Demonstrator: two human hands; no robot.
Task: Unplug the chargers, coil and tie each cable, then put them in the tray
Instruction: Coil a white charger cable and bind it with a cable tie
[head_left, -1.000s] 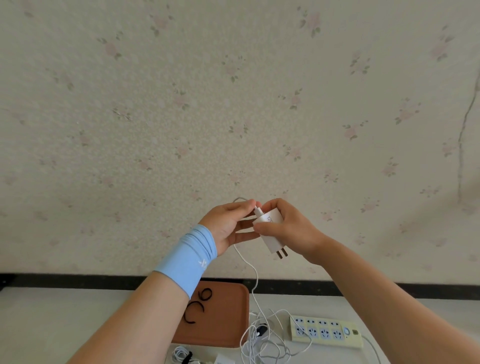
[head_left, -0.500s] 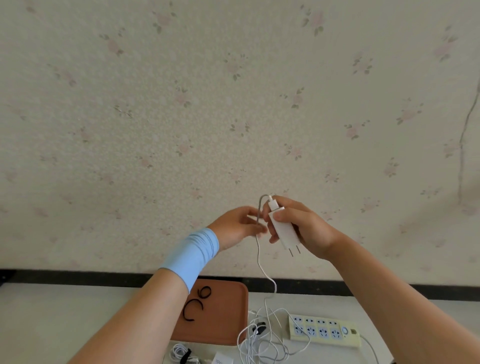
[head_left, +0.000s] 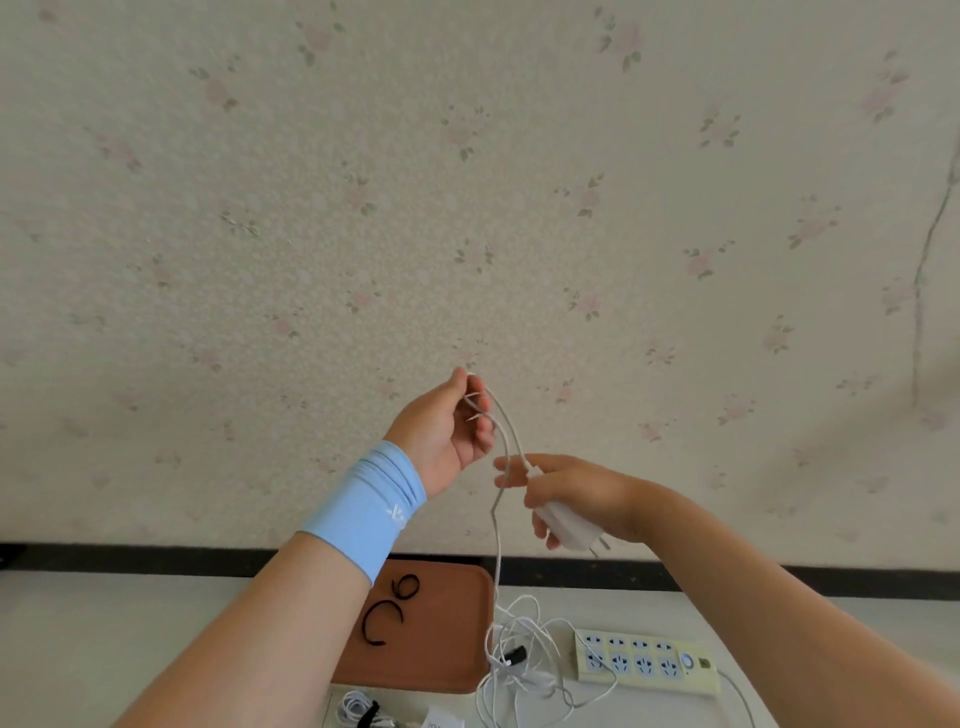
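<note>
Now | left hand pinches cable, just above right hand gripping white charger | wristband logo unreadable | tray below left hand holds black ties | power strip below right hand

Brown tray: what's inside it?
A small black loop and a black C-shaped tie lie in the tray. The left forearm covers its left edge, hiding anything there.

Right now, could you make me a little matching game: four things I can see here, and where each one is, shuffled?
Things: 1 charger; 2 cable; 3 black ties; 4 power strip.
Places: A in the tray; B in the right hand; C on the table, right of the tray; D pinched by the left hand.
Pairs: 1-B, 2-D, 3-A, 4-C.
</note>
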